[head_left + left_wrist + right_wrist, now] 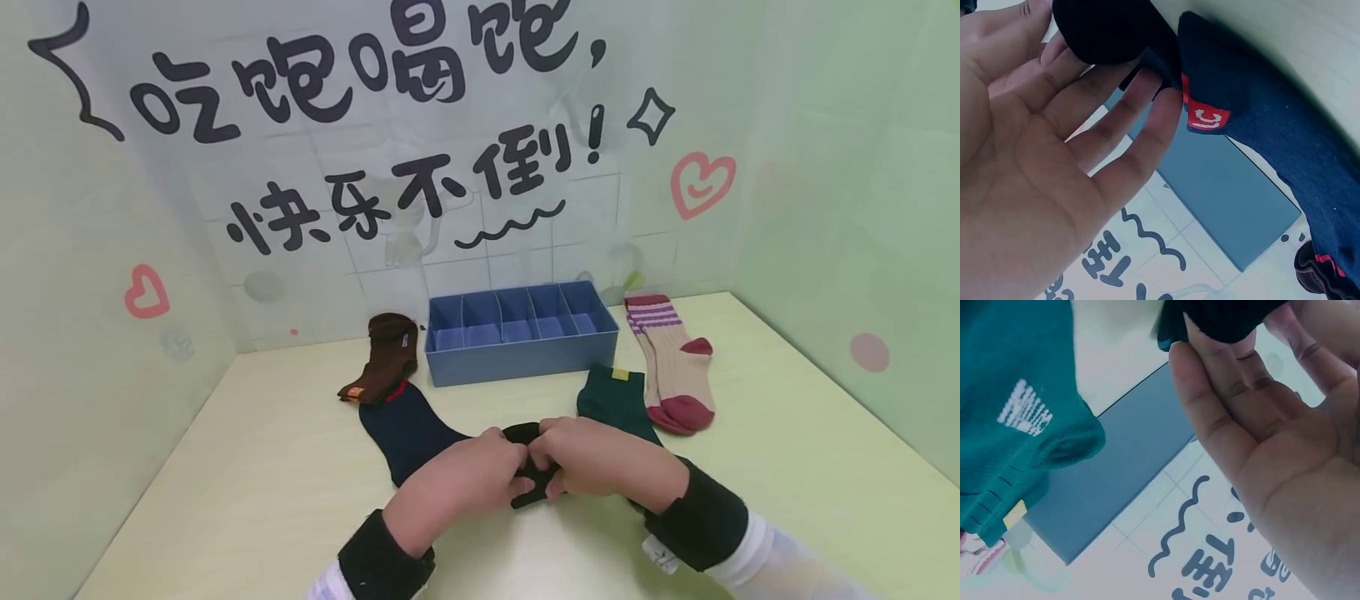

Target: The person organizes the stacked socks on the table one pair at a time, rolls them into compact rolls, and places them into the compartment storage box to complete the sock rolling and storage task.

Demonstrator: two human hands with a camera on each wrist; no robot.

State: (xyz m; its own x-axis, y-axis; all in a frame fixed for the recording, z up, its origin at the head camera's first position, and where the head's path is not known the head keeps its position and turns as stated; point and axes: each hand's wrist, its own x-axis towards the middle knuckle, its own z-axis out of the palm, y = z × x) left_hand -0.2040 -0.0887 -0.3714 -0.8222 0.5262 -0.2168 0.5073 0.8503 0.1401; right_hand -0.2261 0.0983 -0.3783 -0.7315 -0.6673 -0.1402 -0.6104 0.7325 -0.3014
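A black sock [522,432] is between my two hands at the front middle of the table. My left hand [483,471] pinches its left side, and my right hand [588,454] pinches the right side, fingers close together. In both wrist views, part of the black fabric [1100,31] hangs at the fingertips; the rest is hidden by the hands. Just left of my left hand lies a navy sock [408,429] with a red label [1209,117]. Beside my right hand is a dark green sock [611,404] with a yellow tag.
Behind the hands stands a blue divided box [525,358] with several compartments. A brown pair of socks [392,354] lies at its left, overlapping the navy sock. Beige socks [678,375] with maroon toes and purple stripes lie at its right. A printed curtain [337,150] hangs behind.
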